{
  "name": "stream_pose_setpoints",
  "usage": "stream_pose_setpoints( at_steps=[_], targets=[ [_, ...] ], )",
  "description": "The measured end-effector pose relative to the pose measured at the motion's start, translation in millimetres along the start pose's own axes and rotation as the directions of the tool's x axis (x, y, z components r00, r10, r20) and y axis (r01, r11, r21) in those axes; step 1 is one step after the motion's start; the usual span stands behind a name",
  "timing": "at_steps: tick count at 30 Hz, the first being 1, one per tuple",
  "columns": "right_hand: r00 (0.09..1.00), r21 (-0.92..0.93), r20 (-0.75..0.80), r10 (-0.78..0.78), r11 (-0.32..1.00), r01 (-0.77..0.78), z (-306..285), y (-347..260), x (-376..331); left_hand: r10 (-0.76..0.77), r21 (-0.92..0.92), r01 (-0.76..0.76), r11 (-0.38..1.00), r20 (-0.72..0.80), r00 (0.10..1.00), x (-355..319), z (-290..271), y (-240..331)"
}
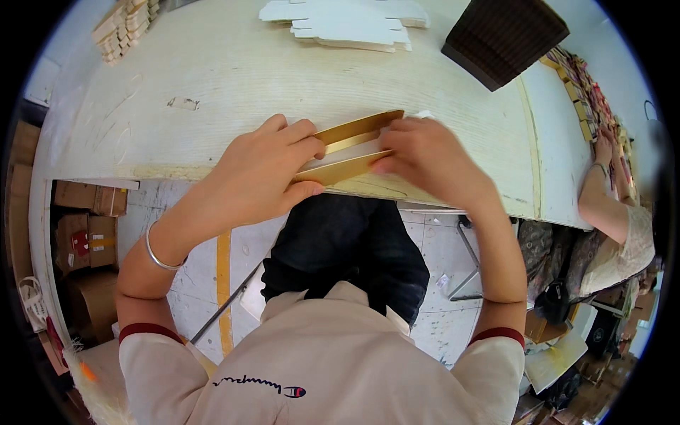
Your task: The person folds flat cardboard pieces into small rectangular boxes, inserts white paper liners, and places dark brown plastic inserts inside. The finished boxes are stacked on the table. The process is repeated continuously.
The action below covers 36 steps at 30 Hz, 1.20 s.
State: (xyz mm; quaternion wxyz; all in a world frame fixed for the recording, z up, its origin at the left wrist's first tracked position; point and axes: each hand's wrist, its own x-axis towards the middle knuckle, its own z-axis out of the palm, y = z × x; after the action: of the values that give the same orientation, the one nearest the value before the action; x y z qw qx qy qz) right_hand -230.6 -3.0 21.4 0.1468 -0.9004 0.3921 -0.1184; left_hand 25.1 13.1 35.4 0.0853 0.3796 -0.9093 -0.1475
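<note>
Pale wooden table (234, 78), both hands (340, 166) clamped on gold card (354, 138) (white blanks (347, 21) beyond).

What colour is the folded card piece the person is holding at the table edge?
Shiny gold, with a white inner face, seen in the head view: the card piece sits between left hand and right hand.

A pale wood-grain table (234, 78) with a worn front edge carries several things. At its far middle lies a stack of flat white die-cut cardboard sheets (347, 21). A dark brown ribbed block (504, 37) sits at the far right. Small cream-coloured pieces are stacked (126, 27) at the far left. A folded gold card piece (348, 147) rests at the near edge.
</note>
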Motion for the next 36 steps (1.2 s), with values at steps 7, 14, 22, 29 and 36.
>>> stream_pose_setpoints(
  at_steps=[7, 14, 22, 29, 36],
  targets=[
    [0.942, -0.099, -0.302, -0.148, 0.987, 0.124, 9, -33, -21, -0.161, 0.003, 0.162, 0.987, -0.036, 0.986, 25, 18, 29],
    [0.972, 0.354, -0.233, -0.040, 0.927, 0.123, 25, -26, -37, 0.022, -0.424, 0.080, 0.902, 0.231, 0.973, 12, -8, 9],
    [0.940, 0.282, -0.336, -0.051, 0.947, 0.152, 34, -29, -20, 0.233, -0.244, -0.269, 0.932, -0.167, 0.958, 19, 20, -3],
    [0.978, 0.407, -0.183, 0.099, 0.913, -0.016, 22, -42, -17, -0.072, -0.518, -0.020, 0.855, -0.157, 0.985, 28, 36, 18],
    [0.995, 0.538, -0.086, 0.041, 0.843, 0.011, 14, -38, -33, 0.000, -0.436, -0.060, 0.898, -0.135, 0.991, 30, 36, 18]
  ],
)
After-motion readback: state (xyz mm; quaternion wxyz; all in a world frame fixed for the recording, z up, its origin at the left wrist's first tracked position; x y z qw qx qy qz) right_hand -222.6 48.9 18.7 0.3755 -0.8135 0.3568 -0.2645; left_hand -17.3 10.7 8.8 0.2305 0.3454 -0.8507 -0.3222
